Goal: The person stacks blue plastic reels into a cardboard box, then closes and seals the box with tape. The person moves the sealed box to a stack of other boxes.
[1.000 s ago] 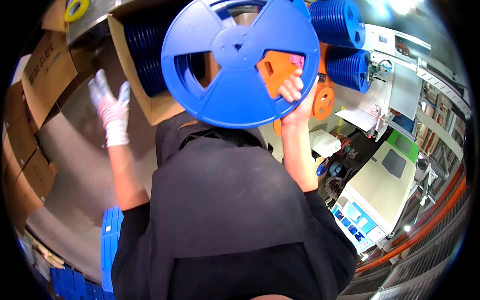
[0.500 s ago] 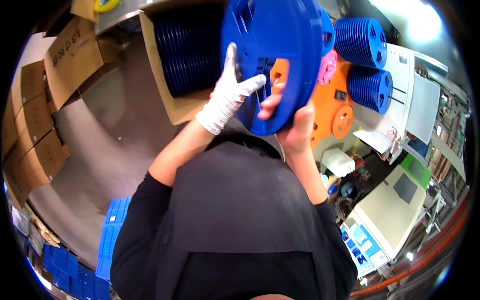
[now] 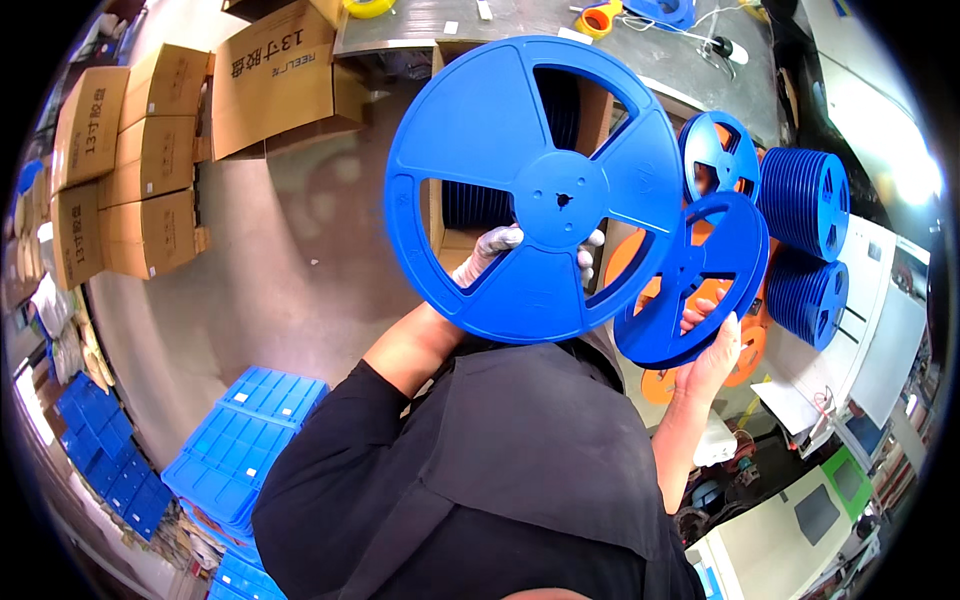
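A large blue plastic reel (image 3: pixel 450 130) faces me in the middle, with cut-out windows and a small hub hole. My gloved left hand (image 3: pixel 487 254) is closed on it from behind, its fingers showing through the openings. To the right, my bare right hand (image 3: pixel 712 352) grips a second blue reel (image 3: pixel 745 255) by its lower right rim, tilted on edge. Fingers of that hand show through its window. The two reels overlap in view; whether they touch I cannot tell. Behind the large reel, an open carton (image 3: pixel 437 215) holds dark blue reels standing on edge, partly hidden.
Stacks of blue reels (image 3: pixel 800 205) stand on the right beside an orange machine (image 3: pixel 765 310). A grey worktable (image 3: pixel 420 28) at the back bears tape rolls. Cartons (image 3: pixel 150 160) are piled at the left, and blue crates (image 3: pixel 225 440) stand at lower left.
The reels, held together before, are now apart, one in each hand. The large one has turned its flat face toward me. My right hand has moved right and down. The whole view has shifted.
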Motion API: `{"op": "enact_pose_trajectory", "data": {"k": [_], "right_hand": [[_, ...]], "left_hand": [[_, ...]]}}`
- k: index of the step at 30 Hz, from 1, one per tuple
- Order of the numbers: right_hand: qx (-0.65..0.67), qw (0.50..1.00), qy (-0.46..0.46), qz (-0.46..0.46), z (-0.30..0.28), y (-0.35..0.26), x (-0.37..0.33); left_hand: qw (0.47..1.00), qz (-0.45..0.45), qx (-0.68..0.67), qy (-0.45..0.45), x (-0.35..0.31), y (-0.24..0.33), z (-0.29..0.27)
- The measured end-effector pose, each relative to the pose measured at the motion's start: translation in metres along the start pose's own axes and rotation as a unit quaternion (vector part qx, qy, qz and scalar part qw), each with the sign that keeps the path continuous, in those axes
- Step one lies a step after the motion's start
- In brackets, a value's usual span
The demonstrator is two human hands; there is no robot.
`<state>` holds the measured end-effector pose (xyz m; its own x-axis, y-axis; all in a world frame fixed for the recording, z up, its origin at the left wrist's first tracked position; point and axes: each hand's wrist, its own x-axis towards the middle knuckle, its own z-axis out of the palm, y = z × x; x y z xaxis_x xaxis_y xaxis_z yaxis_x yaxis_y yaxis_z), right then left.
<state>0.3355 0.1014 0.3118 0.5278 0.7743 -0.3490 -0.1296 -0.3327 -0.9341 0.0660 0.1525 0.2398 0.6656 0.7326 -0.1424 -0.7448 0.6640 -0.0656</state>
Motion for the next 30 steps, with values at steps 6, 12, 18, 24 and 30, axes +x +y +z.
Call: {"op": "enact_pose_trajectory", "data": {"k": [6, 12, 18, 24, 30], "right_hand": [[-0.026, 0.998, 0.032, 0.039, -0.008, -0.001, 0.002], [0.037, 0.998, 0.037, 0.023, -0.019, 0.000, 0.003], [0.183, 0.983, 0.012, 0.012, -0.038, 0.001, 0.002], [0.379, 0.920, -0.096, 0.016, -0.056, 0.018, 0.007], [0.451, 0.878, -0.157, 0.020, -0.047, 0.026, 0.007]], "left_hand": [[0.995, -0.014, -0.098, -0.025, 0.005, -0.003, 0.002], [0.991, 0.023, -0.107, -0.080, 0.015, 0.006, 0.005], [0.993, 0.041, -0.101, -0.040, 0.013, 0.016, -0.002], [0.986, 0.152, -0.063, -0.015, -0.017, 0.034, 0.023], [0.974, 0.194, 0.030, -0.116, -0.035, 0.077, -0.009]]}}
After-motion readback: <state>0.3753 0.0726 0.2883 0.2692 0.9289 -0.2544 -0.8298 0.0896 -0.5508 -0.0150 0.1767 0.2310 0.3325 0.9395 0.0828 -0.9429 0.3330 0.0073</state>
